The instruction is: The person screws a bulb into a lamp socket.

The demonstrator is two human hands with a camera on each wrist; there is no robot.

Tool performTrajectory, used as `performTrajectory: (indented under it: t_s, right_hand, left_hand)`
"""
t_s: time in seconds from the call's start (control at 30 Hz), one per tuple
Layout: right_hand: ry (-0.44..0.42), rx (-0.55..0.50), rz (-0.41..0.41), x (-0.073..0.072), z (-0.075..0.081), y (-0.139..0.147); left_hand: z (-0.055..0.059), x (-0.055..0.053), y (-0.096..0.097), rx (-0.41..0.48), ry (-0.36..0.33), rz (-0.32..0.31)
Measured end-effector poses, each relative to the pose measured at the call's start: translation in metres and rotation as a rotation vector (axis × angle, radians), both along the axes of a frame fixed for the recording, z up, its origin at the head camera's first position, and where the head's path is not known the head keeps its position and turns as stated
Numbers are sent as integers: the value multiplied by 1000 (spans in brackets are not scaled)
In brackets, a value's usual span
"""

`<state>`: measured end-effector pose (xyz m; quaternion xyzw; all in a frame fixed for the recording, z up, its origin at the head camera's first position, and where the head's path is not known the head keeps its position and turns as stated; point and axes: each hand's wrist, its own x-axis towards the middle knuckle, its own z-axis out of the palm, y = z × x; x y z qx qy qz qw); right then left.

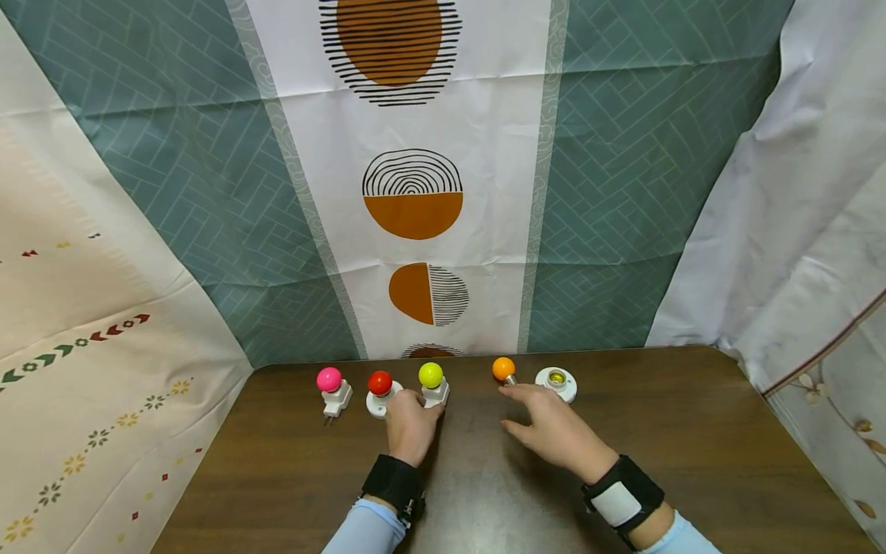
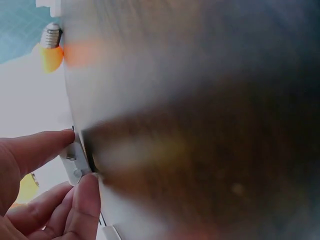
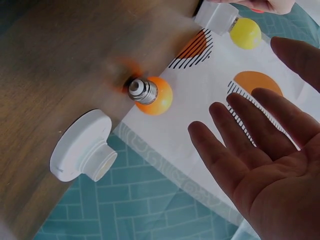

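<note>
My left hand (image 1: pixel 410 427) pinches a white square lamp holder (image 1: pixel 437 395) between thumb and fingers, a yellow-green bulb (image 1: pixel 431 375) standing in its top. In the left wrist view the fingertips sit on either side of that holder's white body (image 2: pixel 75 165). My right hand (image 1: pixel 559 432) is spread, palm toward its wrist camera, holding nothing. Just beyond its fingers lies a loose orange bulb (image 1: pixel 503 368), its silver screw base (image 3: pixel 143 91) bare. Right of that bulb stands a round white lamp holder (image 1: pixel 567 388) with no bulb in its socket.
Left of my left hand, a red bulb (image 1: pixel 380 382) sits in a round white holder (image 1: pixel 374 405). Farther left, a pink bulb (image 1: pixel 328 378) is in a plug-in holder (image 1: pixel 336 399) with its prongs facing me. Patterned cloth (image 1: pixel 602 192) hangs behind the brown table (image 1: pixel 692 431).
</note>
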<state>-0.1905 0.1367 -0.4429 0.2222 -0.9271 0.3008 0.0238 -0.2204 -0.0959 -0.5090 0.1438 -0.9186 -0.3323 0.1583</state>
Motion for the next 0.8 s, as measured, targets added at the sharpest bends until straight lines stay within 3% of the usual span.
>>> performTrajectory:
  t_s: [0.17,0.43,0.63,0.8]
  right_hand:
    - [-10,-7,3,0,0,0]
    - [-20,7,-4,0,1,0]
    - [34,5,-12,0,4,3]
    - [143,-2,-39,-2,13,10]
  left_hand:
    - [3,1,1,-46,-38,0]
    - [8,3,3,-151,-174,44]
    - [18,10,0,-142,-162,12]
    - [39,19,-2,-165,-59,14]
